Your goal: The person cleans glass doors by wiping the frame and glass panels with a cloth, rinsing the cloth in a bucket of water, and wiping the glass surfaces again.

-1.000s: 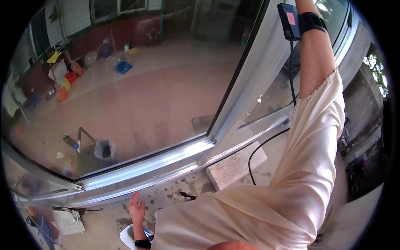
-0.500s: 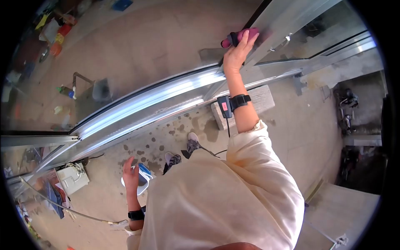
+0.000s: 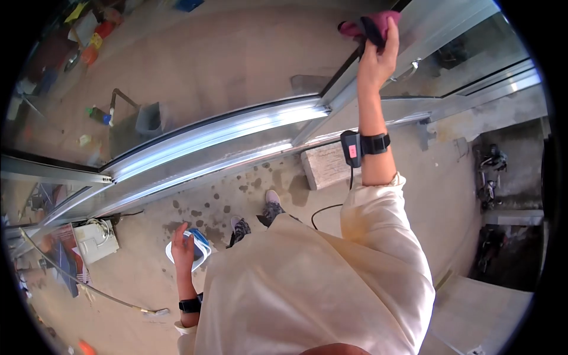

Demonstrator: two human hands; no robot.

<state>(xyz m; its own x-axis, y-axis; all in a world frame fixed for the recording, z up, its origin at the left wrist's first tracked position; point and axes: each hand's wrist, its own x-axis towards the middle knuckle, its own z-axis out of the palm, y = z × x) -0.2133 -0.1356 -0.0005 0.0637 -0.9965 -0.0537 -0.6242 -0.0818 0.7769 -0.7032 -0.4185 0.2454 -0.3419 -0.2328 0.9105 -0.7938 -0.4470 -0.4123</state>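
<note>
My right hand is stretched up and closed around a dark pink cloth with a black part across it. The cloth lies against the metal door frame and the edge of the glass. Just below and right of that hand is a silver door handle. My left hand hangs low with its fingers loosely apart, holding nothing. Beneath it on the floor, partly covered by it, stands a white bucket with something blue at its rim.
A pale stone block sits against the metal sill. Dark wet spots mark the floor near my shoes. At left are a white box and a long hose-like pole. Beyond the glass stands a grey bin.
My right hand has moved up and slightly right along the door frame with the cloth. My left hand stays low over the bucket, nearly unmoved.
</note>
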